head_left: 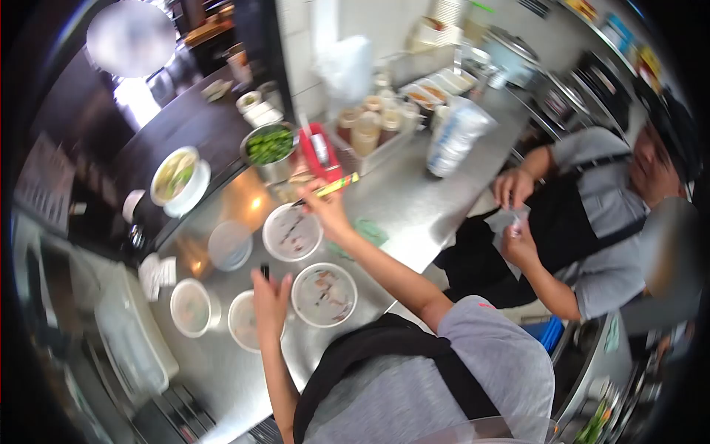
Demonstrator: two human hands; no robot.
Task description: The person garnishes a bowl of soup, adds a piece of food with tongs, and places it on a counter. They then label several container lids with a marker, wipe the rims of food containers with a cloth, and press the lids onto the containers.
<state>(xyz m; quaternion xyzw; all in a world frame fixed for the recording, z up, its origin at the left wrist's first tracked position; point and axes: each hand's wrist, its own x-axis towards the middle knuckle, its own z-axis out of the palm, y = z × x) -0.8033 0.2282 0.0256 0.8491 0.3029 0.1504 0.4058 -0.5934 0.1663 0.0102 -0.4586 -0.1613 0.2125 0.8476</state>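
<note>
My right hand (325,211) reaches out over the steel counter (414,200) and holds chopsticks (333,187) with yellow-green ends. Just below it stands a white bowl (292,233) with bits of food. My left hand (270,296) hovers over another white bowl (244,322), with a small dark thing (265,271) pinched at its fingertips. A third bowl (324,294) with food lies between my arms, to the right of the left hand.
A further bowl (192,307) and a pale lid (229,244) sit to the left. A metal bowl of greens (270,144), a red holder (322,152) and sauce cups (366,126) stand behind. Soup (177,177) rests on the dark counter. A co-worker's hands (518,237) hold something small at right.
</note>
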